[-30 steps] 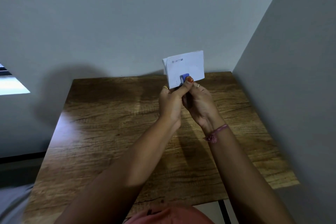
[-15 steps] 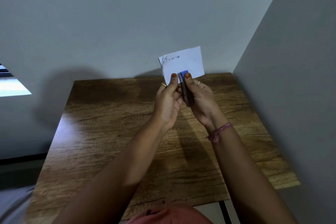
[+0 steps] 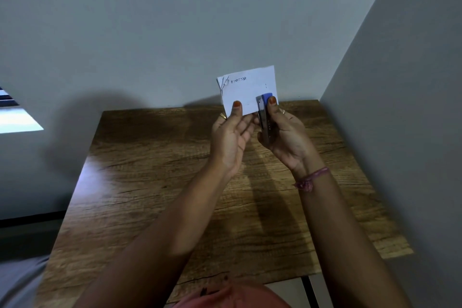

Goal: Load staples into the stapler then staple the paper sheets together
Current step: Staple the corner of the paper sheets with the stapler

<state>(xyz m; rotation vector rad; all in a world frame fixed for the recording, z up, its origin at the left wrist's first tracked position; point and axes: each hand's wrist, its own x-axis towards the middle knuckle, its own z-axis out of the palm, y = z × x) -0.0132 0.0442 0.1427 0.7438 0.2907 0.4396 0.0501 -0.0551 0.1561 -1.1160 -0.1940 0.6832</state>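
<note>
While the left hand (image 3: 231,130) pinches the paper sheets (image 3: 246,88), the right hand (image 3: 285,132) grips the stapler (image 3: 264,113) at their 5 o'clock corner; stapling step, a firm squeeze likely next.

I am looking at matt white paper sheets (image 3: 250,90), thin and printed. The stapler (image 3: 264,112) is showing a smooth blue plastic cap over dull grey metal. The tabletop (image 3: 150,182) is showing grained brown wood with a soft sheen. A pink braided thread band (image 3: 311,178) is circling my wrist.
</note>
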